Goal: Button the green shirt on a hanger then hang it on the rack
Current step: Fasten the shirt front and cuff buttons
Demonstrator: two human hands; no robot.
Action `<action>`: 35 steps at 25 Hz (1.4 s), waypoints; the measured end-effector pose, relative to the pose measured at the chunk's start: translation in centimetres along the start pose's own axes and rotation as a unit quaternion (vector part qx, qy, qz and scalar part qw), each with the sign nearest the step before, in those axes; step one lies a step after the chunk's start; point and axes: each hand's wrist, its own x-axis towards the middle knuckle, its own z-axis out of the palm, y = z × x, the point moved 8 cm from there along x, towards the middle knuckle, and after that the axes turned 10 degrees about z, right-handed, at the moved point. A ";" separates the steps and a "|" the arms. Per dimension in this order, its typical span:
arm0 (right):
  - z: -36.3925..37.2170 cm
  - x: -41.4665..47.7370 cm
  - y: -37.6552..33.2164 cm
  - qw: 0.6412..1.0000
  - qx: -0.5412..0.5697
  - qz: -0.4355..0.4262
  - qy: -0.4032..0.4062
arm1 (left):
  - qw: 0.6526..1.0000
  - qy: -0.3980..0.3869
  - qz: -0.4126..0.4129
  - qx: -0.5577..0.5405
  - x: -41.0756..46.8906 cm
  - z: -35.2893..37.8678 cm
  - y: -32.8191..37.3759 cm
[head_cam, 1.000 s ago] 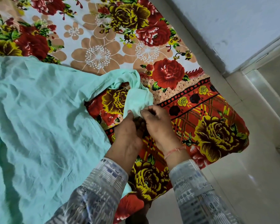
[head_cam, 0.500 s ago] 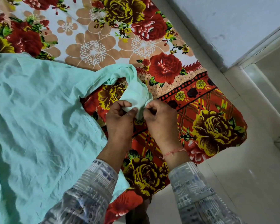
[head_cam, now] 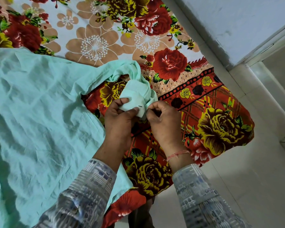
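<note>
Since half a second ago, your left hand (head_cam: 120, 117) is turning the sleeve end (head_cam: 135, 96) further face-up, so a small dark slit is showing on the pale cloth between your two hands.

- Left hand: thumb and curled fingers are pinching the sleeve end from its left edge, with the thumb lying on top of the cloth.
- Right hand (head_cam: 163, 122): curled fingertips are pinching the same sleeve end at its right edge, just beside the slit. A thread bracelet (head_cam: 178, 154) is sitting on that wrist.
- The green shirt (head_cam: 39, 112) is lying spread and wrinkled on the flowered bedsheet (head_cam: 171, 66), to the left of your grip. Its sleeve is looping up and right, then curling down into your fingers.
- Both hands are working above the red border of the sheet, near the bed's corner. The pale floor (head_cam: 237, 178) and the wall (head_cam: 229, 22) are lying to the right.
</note>
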 end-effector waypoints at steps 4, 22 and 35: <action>0.5 -0.2 0.3 0.998 0.059 0.030 -0.019 | 0.997 -0.007 -0.055 -0.045 -0.2 0.2 -0.6; 0.9 -0.6 -1.9 0.993 -0.050 -0.108 0.017 | 0.993 -0.035 0.039 0.105 -0.4 -0.1 0.9; 1.1 -1.0 -0.9 0.991 -0.072 -0.105 0.031 | 0.970 -0.038 0.094 0.223 0.7 -0.2 0.4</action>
